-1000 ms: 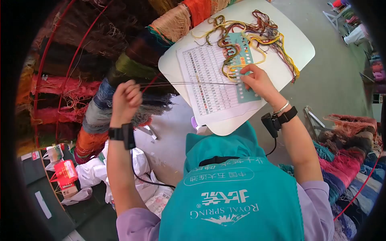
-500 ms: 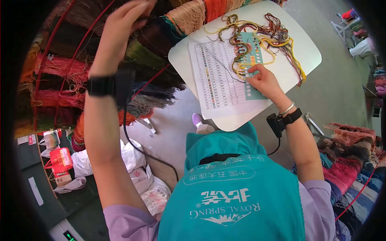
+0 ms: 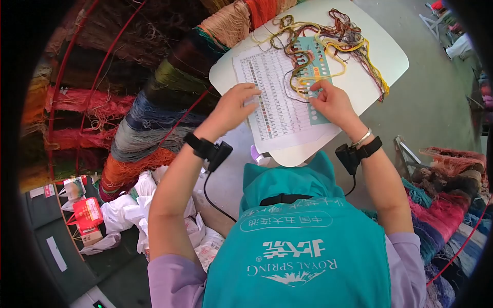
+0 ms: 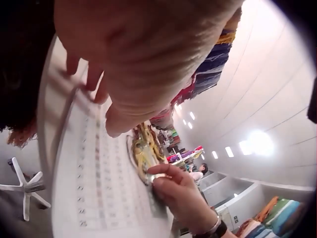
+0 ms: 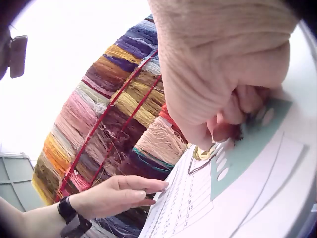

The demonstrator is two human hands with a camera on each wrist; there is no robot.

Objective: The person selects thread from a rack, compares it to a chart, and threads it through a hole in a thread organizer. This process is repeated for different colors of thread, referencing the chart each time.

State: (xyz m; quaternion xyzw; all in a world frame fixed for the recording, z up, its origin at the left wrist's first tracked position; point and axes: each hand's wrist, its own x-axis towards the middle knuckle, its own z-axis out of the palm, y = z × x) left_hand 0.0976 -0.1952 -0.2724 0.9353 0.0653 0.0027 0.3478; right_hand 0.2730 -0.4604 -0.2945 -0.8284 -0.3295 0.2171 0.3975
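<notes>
A teal card (image 3: 321,117) with punched holes lies on a printed colour chart (image 3: 272,115). Yellow, olive and brown threads (image 3: 340,41) run from its holes across the white table. At the card's holes my right hand (image 3: 334,104) pinches a dark thread, its fingers bent close to the card (image 5: 255,141). From there the thread curves over the chart in a loose loop. My left hand (image 3: 232,109) hovers over the chart's left side, fingers extended and nothing visible in them; the right wrist view shows this left hand (image 5: 116,195) side-on, fingers straight.
The white tabletop (image 3: 382,38) has rounded corners. Hanks of coloured yarn (image 3: 149,110) hang on a rack at the left, crossed by red cords. More hanks (image 3: 436,205) lie at the right. White bags (image 3: 128,210) sit on the lower left.
The dark thread was taut between both hands, then went slack. My left hand swung up to the yarn rack and has come back over the chart. The right hand stays at the card.
</notes>
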